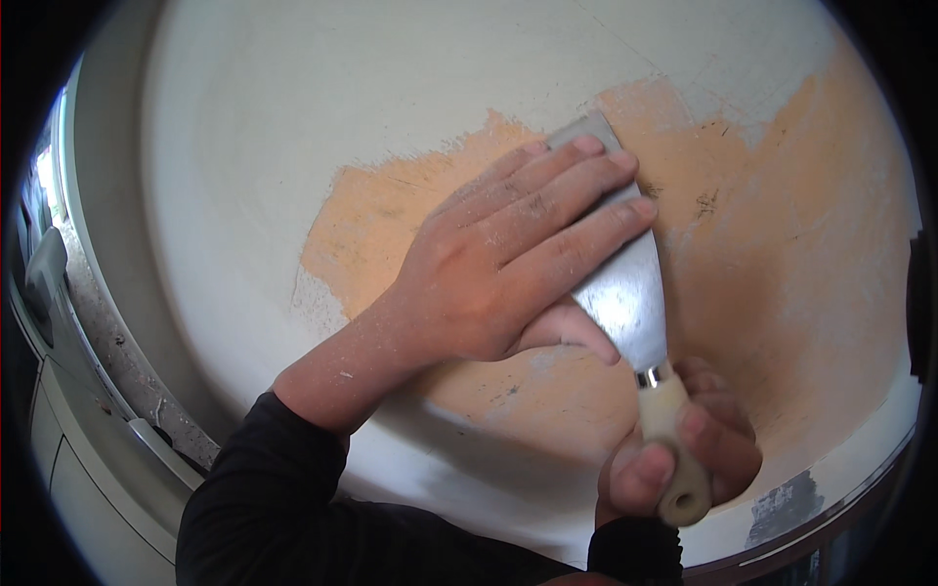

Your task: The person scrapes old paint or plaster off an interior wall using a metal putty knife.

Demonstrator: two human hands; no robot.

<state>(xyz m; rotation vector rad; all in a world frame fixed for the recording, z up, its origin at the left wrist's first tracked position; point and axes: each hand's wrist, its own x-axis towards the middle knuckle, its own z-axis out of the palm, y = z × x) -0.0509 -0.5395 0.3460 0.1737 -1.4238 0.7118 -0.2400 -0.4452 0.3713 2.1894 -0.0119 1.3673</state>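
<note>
A putty knife [633,303] with a broad metal blade and a cream handle lies against a pale wall [254,127], its blade pointing up and slightly left. My right hand [718,430] is closed around the handle at the lower right. Across the blade rests my left hand [498,244], fingers stretched out flat, fingertips on the metal and thumb near the blade's lower left edge. Fine pale dust speckles its back and wrist. Around the blade spreads an orange patch [371,220] with ragged edges and dark scuffs. The left palm hides part of the blade.
To the left, the pale surface curves to a raised edge [98,156]. Beyond it are a strip of rough grey ground [112,342] and a light grey panel [98,479]. At the lower right there is a dark grey patch [787,508] beside a dark reddish border.
</note>
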